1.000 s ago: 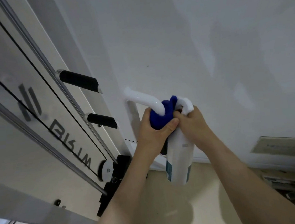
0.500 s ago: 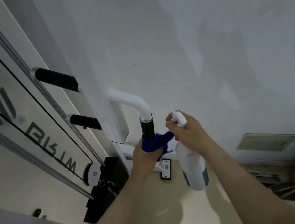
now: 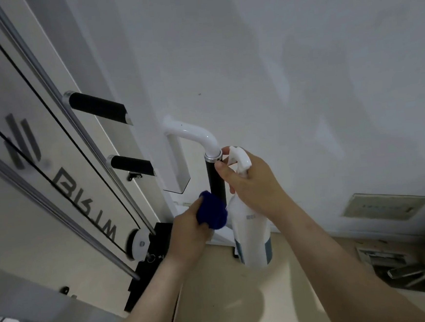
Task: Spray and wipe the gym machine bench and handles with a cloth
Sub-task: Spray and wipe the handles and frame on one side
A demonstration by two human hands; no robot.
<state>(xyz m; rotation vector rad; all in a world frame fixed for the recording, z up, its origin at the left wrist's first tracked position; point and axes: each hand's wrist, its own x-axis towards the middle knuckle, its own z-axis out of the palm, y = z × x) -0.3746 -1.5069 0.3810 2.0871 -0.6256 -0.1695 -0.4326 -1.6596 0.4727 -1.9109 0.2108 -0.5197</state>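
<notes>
A white bent tube of the gym machine ends in a chrome collar and a black handle grip that hangs straight down. My left hand clutches a balled blue cloth at the lower left of that grip, touching or nearly touching it. My right hand holds a white spray bottle by its neck and trigger, just right of the grip, with the nozzle up by the chrome collar. The lower end of the grip is hidden behind cloth and bottle.
Two more black handles stick out of the white machine frame on the left, with cables, guide rods and a pulley beside them. A white wall is close behind. Beige floor lies below, metal clutter at right.
My left hand slid the blue cloth down the handle, from the tube's bend to the lower part of the black grip. My right hand brought the bottle's nozzle up to the chrome collar.
</notes>
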